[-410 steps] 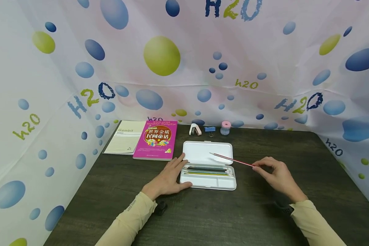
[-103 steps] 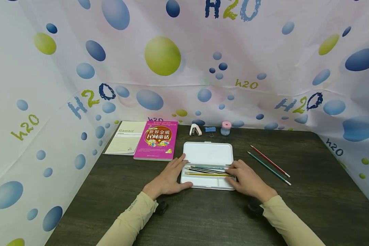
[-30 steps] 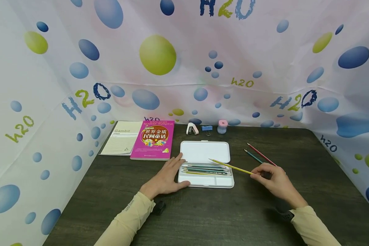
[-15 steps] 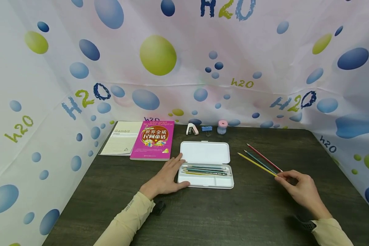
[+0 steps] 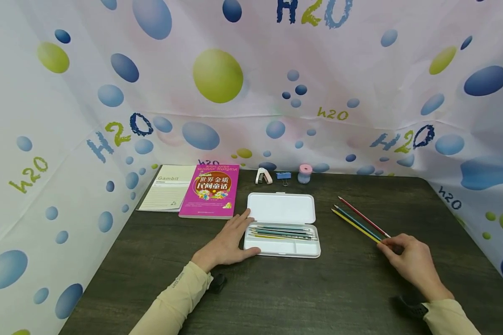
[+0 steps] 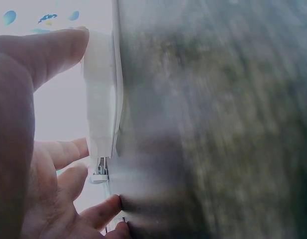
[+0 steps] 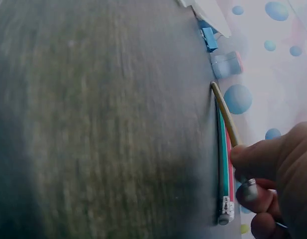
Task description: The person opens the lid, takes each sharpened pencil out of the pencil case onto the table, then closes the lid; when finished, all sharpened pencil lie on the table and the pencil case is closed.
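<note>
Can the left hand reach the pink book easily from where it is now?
Probably yes. The left hand rests flat against the pencil case, and the pink book lies just beyond its fingertips with nothing between them.

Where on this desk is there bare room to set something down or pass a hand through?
Bare desk runs along the near edge, between the two sleeves in front of the pencil case, and on the far right past the three pencils. A free strip lies between case and pencils. The back edge is crowded: notebook, book, stapler, clip, sharpener.
</note>
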A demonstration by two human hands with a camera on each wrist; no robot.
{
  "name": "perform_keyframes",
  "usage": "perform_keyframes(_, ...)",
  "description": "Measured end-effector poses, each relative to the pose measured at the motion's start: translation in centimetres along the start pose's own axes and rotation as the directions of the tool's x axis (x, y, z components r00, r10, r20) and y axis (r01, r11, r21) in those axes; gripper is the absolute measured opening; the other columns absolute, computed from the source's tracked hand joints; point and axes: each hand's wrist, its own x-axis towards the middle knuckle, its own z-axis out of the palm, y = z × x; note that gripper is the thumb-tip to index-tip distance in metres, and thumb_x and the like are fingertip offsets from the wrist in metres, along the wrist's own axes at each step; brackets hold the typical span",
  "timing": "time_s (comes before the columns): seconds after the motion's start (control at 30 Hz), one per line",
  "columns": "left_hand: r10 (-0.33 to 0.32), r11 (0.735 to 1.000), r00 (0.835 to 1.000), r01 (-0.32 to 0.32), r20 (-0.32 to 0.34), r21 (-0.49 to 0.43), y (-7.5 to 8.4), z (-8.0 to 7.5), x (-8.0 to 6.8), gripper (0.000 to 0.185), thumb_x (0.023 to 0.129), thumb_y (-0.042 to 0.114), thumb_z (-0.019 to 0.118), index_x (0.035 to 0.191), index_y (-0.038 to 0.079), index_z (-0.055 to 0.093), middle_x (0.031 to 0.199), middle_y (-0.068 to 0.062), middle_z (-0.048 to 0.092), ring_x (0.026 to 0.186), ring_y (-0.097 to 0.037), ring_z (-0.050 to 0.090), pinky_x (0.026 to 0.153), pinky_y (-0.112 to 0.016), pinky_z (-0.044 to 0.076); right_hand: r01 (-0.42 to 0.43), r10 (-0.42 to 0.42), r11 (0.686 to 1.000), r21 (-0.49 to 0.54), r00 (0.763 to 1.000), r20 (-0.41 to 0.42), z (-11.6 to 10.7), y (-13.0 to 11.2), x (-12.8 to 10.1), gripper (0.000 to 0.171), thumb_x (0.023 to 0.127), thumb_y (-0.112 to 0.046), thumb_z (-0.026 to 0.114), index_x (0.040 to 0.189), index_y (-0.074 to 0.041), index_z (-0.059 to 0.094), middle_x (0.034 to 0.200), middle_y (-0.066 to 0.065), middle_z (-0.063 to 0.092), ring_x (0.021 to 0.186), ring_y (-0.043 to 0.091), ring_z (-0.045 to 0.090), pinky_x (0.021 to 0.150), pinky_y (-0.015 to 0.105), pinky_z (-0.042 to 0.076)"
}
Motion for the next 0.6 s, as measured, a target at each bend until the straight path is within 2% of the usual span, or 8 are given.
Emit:
perform_keyframes(0.13, -0.005, 1.0, 1.0, 0.005, 0.0, 0.007, -0.01, 0.13, 0.06, 0.093, 0.086, 0.062, 0.065, 0.156, 0.013, 0.03, 0.167, -0.002, 0.009, 0.151, -0.034, 0.013, 0.122, -0.048, 0.013, 0.044, -0.04, 0.998, -0.053, 0.996, 0.08, -0.16, -0.1, 0.06, 0.007, 0.078, -0.012, 0.084, 0.077, -0.014, 0.077, 0.074, -0.005, 0.064, 0.067, 0.021, 0.056, 0.057, 0.043, 0.046)
perform_keyframes(0.27, -0.01, 1.0, 1.0, 0.01, 0.005, 0.0, 0.02, 0.13, 0.06, 0.093, 0.086, 0.062, 0.066, 0.156, 0.013, 0.03, 0.167, -0.002, 0.008, 0.151, -0.035, 0.012, 0.122, -0.049, 0.013, 0.034, -0.023, 0.997, -0.071, 0.989, 0.147, -0.31, -0.22, 0.08, 0.005, 0.08, -0.014, 0.082, 0.079, -0.013, 0.078, 0.074, -0.006, 0.062, 0.067, 0.021, 0.056, 0.057, 0.046, 0.047)
perform_keyframes(0.6, 0.027, 1.0, 0.999, -0.027, -0.019, 0.008, -0.15, 0.2, 0.07, 0.094, 0.087, 0.062, 0.064, 0.156, 0.009, 0.03, 0.167, -0.005, 0.01, 0.15, -0.035, 0.014, 0.122, -0.048, 0.013, 0.019, -0.009, 0.998, -0.056, 0.984, 0.18, -0.51, -0.39, 0.12, 0.005, 0.082, -0.013, 0.08, 0.082, -0.009, 0.078, 0.075, -0.003, 0.063, 0.065, 0.02, 0.057, 0.056, 0.043, 0.048)
